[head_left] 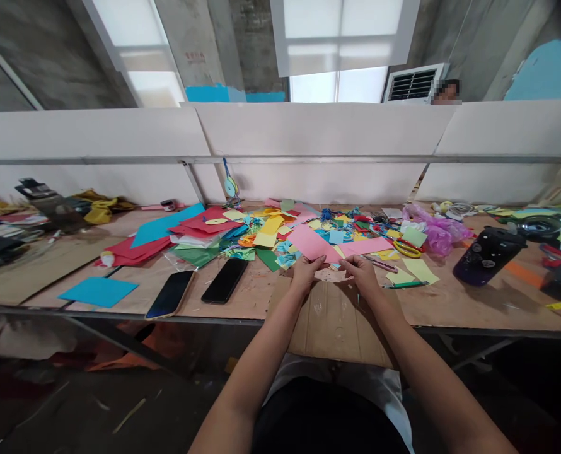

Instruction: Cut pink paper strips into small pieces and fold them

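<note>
A small pale pink piece of paper spans the gap between my two hands, low over a flattened piece of cardboard. My left hand pinches its left end, and my right hand pinches the right end. Just beyond my fingers lie a larger pink sheet and a pink strip. Whether my left fingertips also touch the larger sheet, I cannot tell. To the right of my right hand are a box cutter, a green pen and yellow-handled scissors.
Colored paper scraps heap up behind my hands. Two phones and a blue sheet lie left. A dark tumbler and a purple plastic bag stand right. The table's front edge runs before me. A person's head shows beyond the partition.
</note>
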`<state>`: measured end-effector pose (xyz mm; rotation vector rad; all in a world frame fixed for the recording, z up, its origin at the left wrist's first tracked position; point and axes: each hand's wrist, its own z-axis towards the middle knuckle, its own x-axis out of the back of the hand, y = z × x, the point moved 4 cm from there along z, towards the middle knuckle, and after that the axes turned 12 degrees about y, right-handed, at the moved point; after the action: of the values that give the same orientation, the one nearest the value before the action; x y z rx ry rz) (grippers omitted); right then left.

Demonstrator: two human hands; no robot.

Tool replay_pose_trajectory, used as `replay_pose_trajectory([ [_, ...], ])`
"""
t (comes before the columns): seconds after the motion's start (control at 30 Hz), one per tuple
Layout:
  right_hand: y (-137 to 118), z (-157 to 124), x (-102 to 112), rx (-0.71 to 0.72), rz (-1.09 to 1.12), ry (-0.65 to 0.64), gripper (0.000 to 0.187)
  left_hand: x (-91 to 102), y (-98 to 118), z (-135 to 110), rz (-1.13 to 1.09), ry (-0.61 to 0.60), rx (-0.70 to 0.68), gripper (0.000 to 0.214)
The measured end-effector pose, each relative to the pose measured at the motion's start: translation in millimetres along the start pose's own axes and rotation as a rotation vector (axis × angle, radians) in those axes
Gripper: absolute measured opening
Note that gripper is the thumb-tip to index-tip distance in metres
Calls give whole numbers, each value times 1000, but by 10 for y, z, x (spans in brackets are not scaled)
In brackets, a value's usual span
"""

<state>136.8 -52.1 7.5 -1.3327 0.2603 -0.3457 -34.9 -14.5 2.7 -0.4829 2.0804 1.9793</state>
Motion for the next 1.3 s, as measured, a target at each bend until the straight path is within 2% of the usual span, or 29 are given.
replay_pose_trajectory([
  [0.23, -36, -28, -10, -24, 10, -34, 46, 13, -18, 31, 50, 3, -22, 49],
  [0.37, -31, -44, -57, -46, 38, -100, 44, 30, -89, 31, 94, -18, -17, 45],
  [0.53, 34, -37, -82, -67, 1, -99, 43, 3, -164, 23, 141, -111, -11, 45],
  [0.77, 30, -13, -52, -63, 18, -83, 44, -28, -103, 52, 225, -230, -55, 51],
  [0.97, 39, -28, -49, -59, 17, -80, 46, -13, -48, 47, 172, -171, -116, 39],
  [1.1, 23, -6, -39, -45, 33, -78, 45, 3, -41, 53, 187, -184, -113, 37],
  [1.3, 34, 37, -53, -31, 137, -92, 35, -32, -121, 17, 333, -360, -61, 43],
])
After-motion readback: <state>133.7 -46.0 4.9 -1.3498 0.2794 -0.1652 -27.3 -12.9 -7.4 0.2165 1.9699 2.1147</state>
